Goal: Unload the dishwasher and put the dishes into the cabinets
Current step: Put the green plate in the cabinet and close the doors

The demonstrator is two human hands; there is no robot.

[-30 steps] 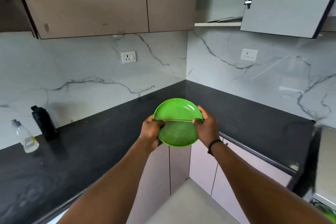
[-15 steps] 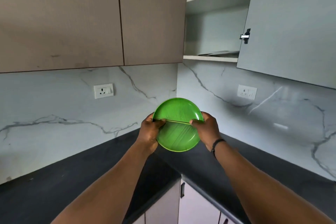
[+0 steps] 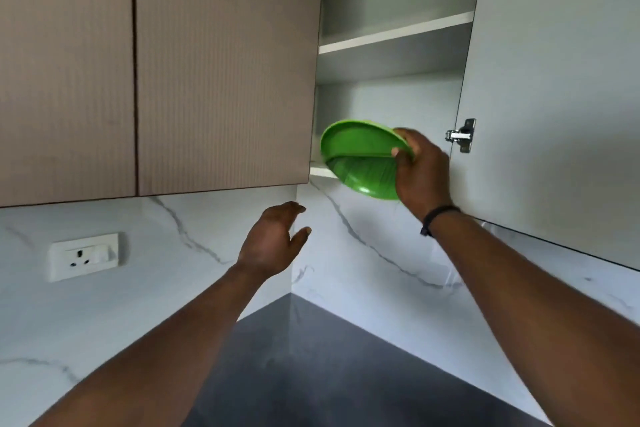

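Step in hand: shelving. Right hand (image 3: pixel 420 170) grips the rim of two stacked green plates (image 3: pixel 360 158), tilted, at the mouth of the open corner cabinet (image 3: pixel 391 45), just above its bottom shelf (image 3: pixel 322 170). Left hand (image 3: pixel 273 241) is below the cabinet, fingers slack, holding nothing. Next move, likely: level the plates, slide them onto that shelf.

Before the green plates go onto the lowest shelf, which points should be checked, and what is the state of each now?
1. Cabinet door open: ok.
2. Right hand grips the green plates: ok.
3. Left hand free, fingers relaxed, below the plates: ok.
4. Plates level: not ok, tilted.
5. Room on the lowest shelf: cannot tell, plates hide it.
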